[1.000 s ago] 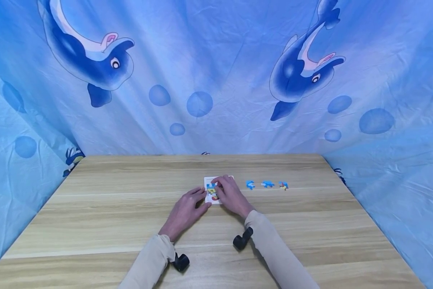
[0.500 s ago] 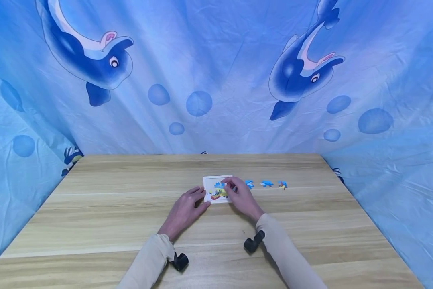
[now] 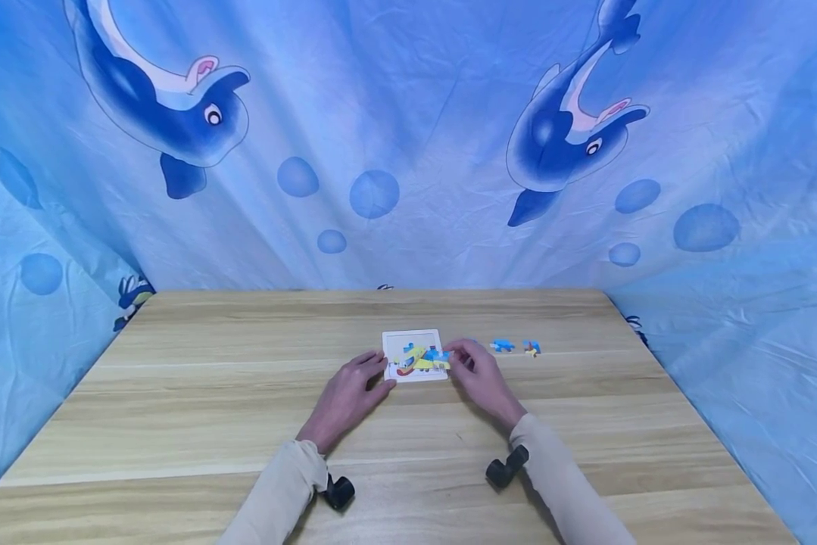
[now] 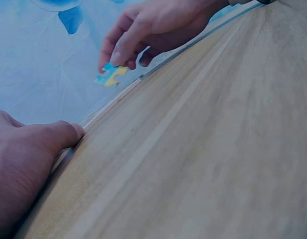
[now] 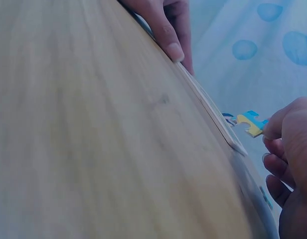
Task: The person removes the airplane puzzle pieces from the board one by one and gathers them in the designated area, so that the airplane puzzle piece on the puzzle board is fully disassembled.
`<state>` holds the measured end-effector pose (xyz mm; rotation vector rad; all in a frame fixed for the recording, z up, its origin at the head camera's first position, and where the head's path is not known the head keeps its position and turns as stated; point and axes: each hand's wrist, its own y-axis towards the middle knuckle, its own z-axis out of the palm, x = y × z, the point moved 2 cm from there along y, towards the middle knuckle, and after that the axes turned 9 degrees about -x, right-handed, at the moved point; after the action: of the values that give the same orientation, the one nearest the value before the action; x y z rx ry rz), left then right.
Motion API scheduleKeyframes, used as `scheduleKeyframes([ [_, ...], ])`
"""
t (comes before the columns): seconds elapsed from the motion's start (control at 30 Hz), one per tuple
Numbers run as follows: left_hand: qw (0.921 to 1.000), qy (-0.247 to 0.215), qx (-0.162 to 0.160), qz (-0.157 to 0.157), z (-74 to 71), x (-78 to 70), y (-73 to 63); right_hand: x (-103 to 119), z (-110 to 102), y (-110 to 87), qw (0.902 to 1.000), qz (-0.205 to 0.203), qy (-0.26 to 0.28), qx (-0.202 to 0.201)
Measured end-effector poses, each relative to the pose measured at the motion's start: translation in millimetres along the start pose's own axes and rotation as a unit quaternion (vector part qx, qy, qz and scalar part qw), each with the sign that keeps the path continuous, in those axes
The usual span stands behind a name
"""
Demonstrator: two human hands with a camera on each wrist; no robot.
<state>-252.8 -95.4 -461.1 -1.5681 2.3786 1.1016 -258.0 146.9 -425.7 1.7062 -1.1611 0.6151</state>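
Observation:
A white-rimmed puzzle board (image 3: pixel 397 338) with a yellow airplane picture partly filled in lies flat mid-table. My left hand (image 3: pixel 349 393) holds the board at its near left corner, fingers at the left side and thumb at the front edge. Between thumb and fingers, my right hand (image 3: pixel 481 376) pinches a blue-and-yellow jigsaw piece (image 5: pixel 250 123). Both wrist views show that piece raised above the board's right part, apart from it. Loose blue jigsaw pieces (image 3: pixel 503 345) lie to the right; one is mostly hidden behind the right hand.
The wooden table (image 3: pixel 244 333) runs back to a blue curtain (image 3: pixel 422 250) printed with dolphins and bubbles. At the far right of the row lies a jigsaw piece (image 3: pixel 531 349) with red and yellow on it. A small black camera sits on each wrist.
My right hand has moved to the right across the board with the jigsaw piece, uncovering more of the picture. It now hides one loose piece. The left hand stays at the corner.

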Motion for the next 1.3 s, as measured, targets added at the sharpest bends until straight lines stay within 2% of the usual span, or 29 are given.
scheduleKeyframes([
  [0.07, 1.0, 0.001, 0.001, 0.001, 0.1, 0.1, 0.2, 3, -6, -2.6, 1.0, -0.009, -0.004, -0.002],
  [0.2, 1.0, 0.001, 0.006, -0.002, 0.6, 0.9, 0.6, -21, -10, -3.7, 0.9995, -0.018, -0.021, -0.013],
  [0.33, 1.0, -0.002, 0.008, -0.004, 0.5, 0.7, 0.2, -39, -14, -4.2, 0.9995, -0.004, -0.029, -0.014],
  [0.6, 1.0, -0.003, -0.001, 0.005, 0.3, -0.2, 0.2, -43, -28, -12.0, 0.9989, 0.0, -0.041, -0.021],
  [0.83, 1.0, -0.005, 0.002, -0.002, 1.1, 0.4, 0.1, -48, -36, -14.9, 0.998, -0.003, -0.06, -0.018],
  [1.07, 1.0, -0.004, 0.005, -0.006, 1.4, 0.0, 0.3, -49, -40, -15.7, 0.9977, 0.033, -0.056, -0.016],
  [1.3, 0.9997, -0.003, 0.019, -0.017, 0.9, 0.8, 0.5, -48, -40, -11.6, 0.9941, 0.059, -0.091, 0.001],
])
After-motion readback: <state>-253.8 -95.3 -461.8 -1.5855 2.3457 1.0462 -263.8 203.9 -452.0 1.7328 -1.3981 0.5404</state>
